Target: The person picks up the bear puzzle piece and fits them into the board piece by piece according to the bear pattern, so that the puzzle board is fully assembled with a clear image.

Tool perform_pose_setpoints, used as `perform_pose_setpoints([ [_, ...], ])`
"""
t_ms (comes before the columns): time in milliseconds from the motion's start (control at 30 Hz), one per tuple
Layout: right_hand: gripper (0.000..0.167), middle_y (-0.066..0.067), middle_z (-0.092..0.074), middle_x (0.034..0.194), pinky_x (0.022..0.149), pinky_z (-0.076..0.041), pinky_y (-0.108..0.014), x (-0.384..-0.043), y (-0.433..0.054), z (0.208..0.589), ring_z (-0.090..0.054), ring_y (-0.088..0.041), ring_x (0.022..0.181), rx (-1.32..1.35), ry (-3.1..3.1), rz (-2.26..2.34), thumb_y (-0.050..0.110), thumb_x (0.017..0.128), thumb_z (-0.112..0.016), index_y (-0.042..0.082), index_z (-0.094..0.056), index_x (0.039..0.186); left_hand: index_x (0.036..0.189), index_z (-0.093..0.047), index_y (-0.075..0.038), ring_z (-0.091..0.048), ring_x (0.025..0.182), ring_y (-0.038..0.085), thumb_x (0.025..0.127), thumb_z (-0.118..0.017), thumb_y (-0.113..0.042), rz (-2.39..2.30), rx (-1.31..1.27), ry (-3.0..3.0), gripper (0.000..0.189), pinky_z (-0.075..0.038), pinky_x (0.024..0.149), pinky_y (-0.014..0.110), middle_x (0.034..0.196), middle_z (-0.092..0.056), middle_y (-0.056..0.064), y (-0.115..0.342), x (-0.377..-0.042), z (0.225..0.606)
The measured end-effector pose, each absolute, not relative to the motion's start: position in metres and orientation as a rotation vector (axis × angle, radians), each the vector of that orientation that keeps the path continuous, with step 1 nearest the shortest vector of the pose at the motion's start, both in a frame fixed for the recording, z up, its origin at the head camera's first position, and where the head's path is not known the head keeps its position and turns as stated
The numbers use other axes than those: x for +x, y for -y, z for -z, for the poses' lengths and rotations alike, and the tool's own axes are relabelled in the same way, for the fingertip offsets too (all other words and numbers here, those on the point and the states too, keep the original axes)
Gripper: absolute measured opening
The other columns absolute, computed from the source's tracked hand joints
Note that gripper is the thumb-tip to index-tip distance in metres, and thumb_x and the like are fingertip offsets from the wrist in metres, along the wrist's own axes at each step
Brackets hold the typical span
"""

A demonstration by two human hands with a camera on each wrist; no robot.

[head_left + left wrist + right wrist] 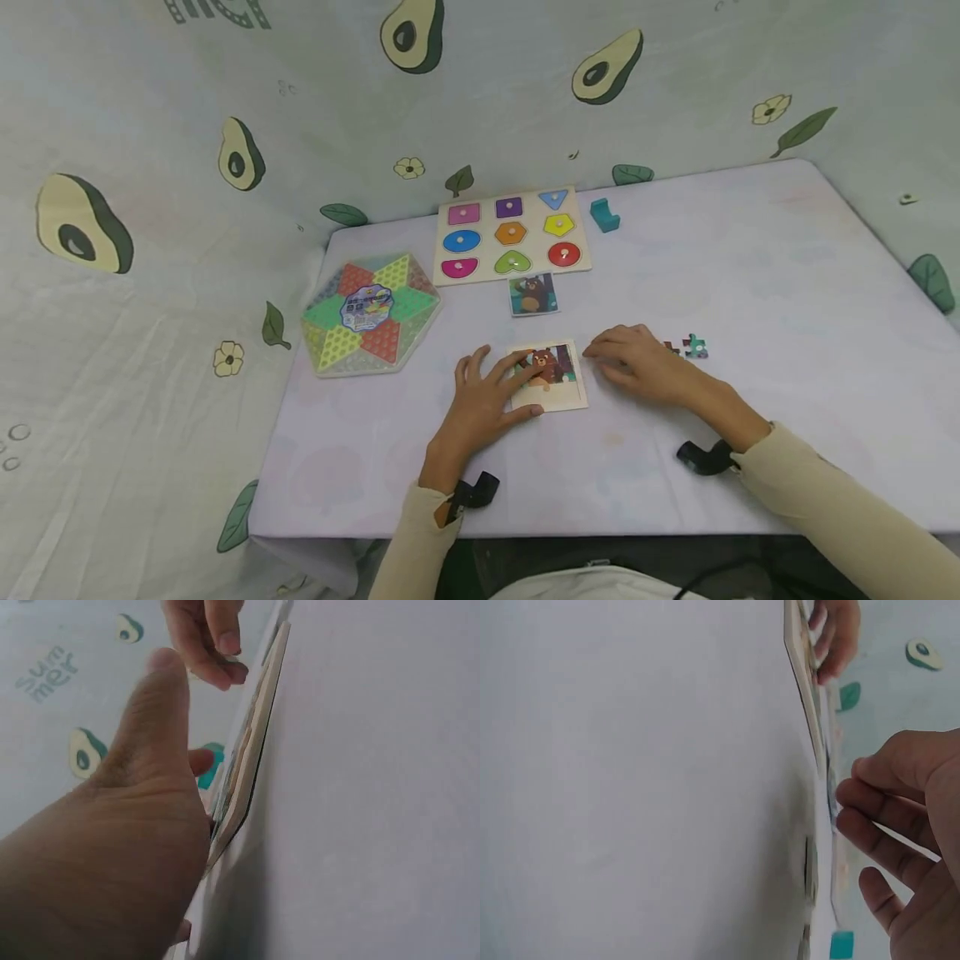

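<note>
A small wooden jigsaw tray (566,398) lies on the table, with a brown bear picture partly filled in at its upper part. My left hand (480,404) is spread over the tray's left side, fingertips on the bear picture and thumb by the lower edge. Just right of the tray hovers my right hand (641,362), its fingers loosely bent. The right wrist view shows nothing between those fingers (881,799). Several loose jigsaw pieces (696,346) lie beyond the right hand, partly hidden by it.
Behind the tray lies a square bear picture card (534,295), touching a wooden shape board (491,225) with colored knobbed shapes. A hexagonal star-patterned game board (348,350) is at the left. Near the back edge stands a teal block (604,215).
</note>
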State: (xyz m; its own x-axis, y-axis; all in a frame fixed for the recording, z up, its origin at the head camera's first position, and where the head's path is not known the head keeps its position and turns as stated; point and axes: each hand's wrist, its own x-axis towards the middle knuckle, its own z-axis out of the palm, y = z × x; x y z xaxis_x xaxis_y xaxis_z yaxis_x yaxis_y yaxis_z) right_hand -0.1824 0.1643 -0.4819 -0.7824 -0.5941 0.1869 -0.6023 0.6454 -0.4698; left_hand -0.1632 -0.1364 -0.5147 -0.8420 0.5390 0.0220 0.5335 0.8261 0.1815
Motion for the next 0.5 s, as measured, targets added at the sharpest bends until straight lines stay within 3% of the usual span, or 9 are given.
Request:
perform_pose_setpoints([
  [100,0.021,-0.004,-0.068,0.114,0.090,-0.037,-0.046,-0.184,-0.185,0.480,-0.059,-0.025,0.110,0.955,2.823,-0.834,0.006,0.092,-0.069,0.007,-0.073,0.113,0.154,-0.027,-0.053,-0.013,0.146,0.044,0.091,-0.035,-0.079,-0.185,0.839,-2.985,0.069,-0.009,0.113,0.066,0.159,-0.030,-0.001,0.129,-0.158,0.515],
  [200,0.021,-0.003,-0.067,0.113,0.088,-0.034,-0.045,-0.185,-0.204,0.479,-0.058,-0.022,0.104,0.898,2.822,-0.817,0.005,0.092,-0.069,0.007,-0.073,0.112,0.152,-0.029,-0.055,-0.011,0.146,0.048,0.090,-0.034,-0.080,-0.162,0.802,-2.997,0.066,-0.008,0.112,0.070,0.159,-0.027,0.003,0.123,-0.155,0.515],
  [500,0.026,-0.005,-0.068,0.109,0.085,-0.031,-0.047,-0.181,-0.223,0.486,-0.059,-0.025,0.104,0.838,2.794,-0.740,0.004,0.086,-0.074,0.005,-0.073,0.112,0.150,-0.035,-0.055,-0.010,0.145,0.048,0.092,-0.040,-0.076,-0.245,0.805,-3.026,0.061,-0.006,0.111,0.071,0.157,-0.027,0.003,0.119,-0.156,0.521],
])
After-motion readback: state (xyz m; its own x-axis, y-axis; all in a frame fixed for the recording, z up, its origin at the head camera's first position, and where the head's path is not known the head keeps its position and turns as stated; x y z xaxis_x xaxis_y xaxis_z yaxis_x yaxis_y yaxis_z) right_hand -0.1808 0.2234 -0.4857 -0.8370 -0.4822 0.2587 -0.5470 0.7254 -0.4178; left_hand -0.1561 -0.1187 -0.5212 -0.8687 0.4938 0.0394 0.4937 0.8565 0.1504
